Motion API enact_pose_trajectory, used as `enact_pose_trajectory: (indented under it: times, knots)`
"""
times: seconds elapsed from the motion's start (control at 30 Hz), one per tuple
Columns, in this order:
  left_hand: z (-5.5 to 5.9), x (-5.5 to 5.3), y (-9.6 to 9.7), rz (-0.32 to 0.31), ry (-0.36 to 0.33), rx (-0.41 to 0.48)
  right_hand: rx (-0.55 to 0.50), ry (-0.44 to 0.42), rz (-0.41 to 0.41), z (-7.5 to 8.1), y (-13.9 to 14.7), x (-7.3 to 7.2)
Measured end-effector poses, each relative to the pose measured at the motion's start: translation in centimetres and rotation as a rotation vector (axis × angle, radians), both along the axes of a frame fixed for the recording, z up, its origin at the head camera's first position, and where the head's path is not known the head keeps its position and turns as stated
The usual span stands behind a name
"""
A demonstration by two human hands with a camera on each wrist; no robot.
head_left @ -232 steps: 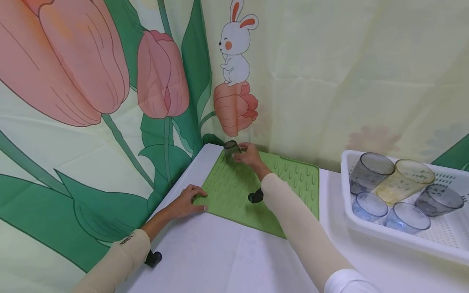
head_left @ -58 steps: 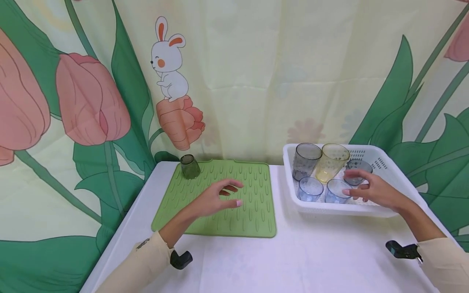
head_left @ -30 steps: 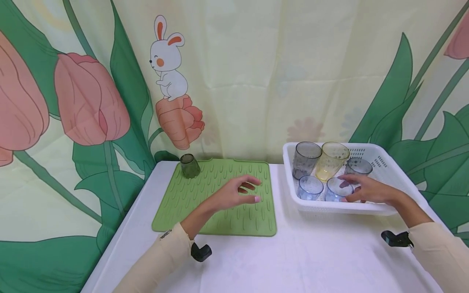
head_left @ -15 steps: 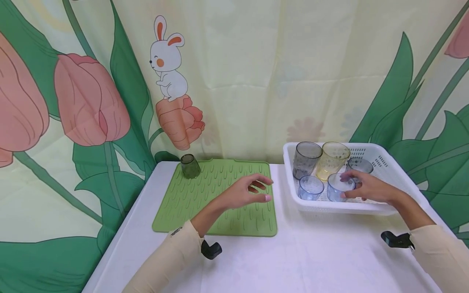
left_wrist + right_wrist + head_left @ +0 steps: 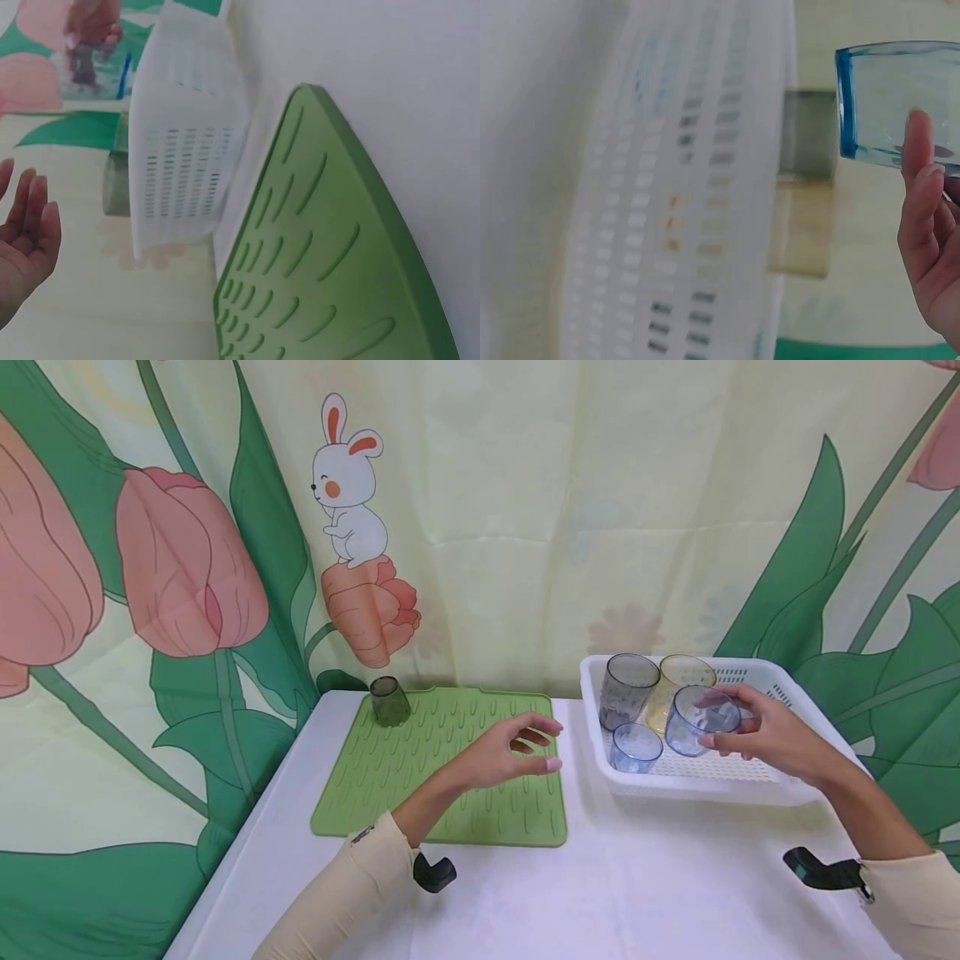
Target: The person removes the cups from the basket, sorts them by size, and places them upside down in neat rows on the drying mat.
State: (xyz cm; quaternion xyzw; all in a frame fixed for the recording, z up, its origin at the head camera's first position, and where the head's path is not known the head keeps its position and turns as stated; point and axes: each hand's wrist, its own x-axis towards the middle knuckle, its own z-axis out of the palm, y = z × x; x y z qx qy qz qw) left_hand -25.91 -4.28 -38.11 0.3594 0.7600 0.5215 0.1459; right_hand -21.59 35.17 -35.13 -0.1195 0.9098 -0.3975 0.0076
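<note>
My right hand (image 5: 780,739) grips a short clear-blue drinking glass (image 5: 693,727) by its side, lifted above the white basket (image 5: 705,789). In the right wrist view the glass (image 5: 877,101) has a thick blue base, and my fingers lie along its wall. My left hand (image 5: 502,753) hovers with relaxed fingers over the right part of the green drying mat (image 5: 450,810), holding nothing. Inside the basket stand a second blue glass (image 5: 635,750), a tall grey glass (image 5: 627,693) and a tall yellow glass (image 5: 660,706). A short grey glass there is now hidden behind my hand and the lifted glass.
At the mat's back left corner a small dark glass (image 5: 390,703) stands upside down. White cloth (image 5: 600,885) covers the table, and a printed curtain (image 5: 495,593) hangs close behind the mat and basket.
Earlier, my right hand let go of the dark glass on the mat and moved to the basket. It has since taken hold of a blue glass and raised it; my left hand moved right.
</note>
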Motion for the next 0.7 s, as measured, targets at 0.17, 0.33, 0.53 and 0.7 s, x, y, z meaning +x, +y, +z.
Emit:
enact_pose_trajectory:
  times: [0.17,0.33,0.53,0.7]
  knots:
    - [0.6,0.6,0.5,-0.010,0.014,0.031,-0.106,0.083,0.073,0.7,-2.9,1.3]
    - [1.2,1.3,1.1,-0.018,0.031,0.040,-0.152,0.143,0.118,0.6,-6.2,2.5]
    - [1.7,2.3,1.8,-0.009,0.083,0.027,-0.246,0.020,0.182,0.6,-9.7,3.6]
    - [1.9,3.0,2.4,-0.014,0.141,-0.003,-0.281,-0.098,0.212,0.2,-11.7,4.0]
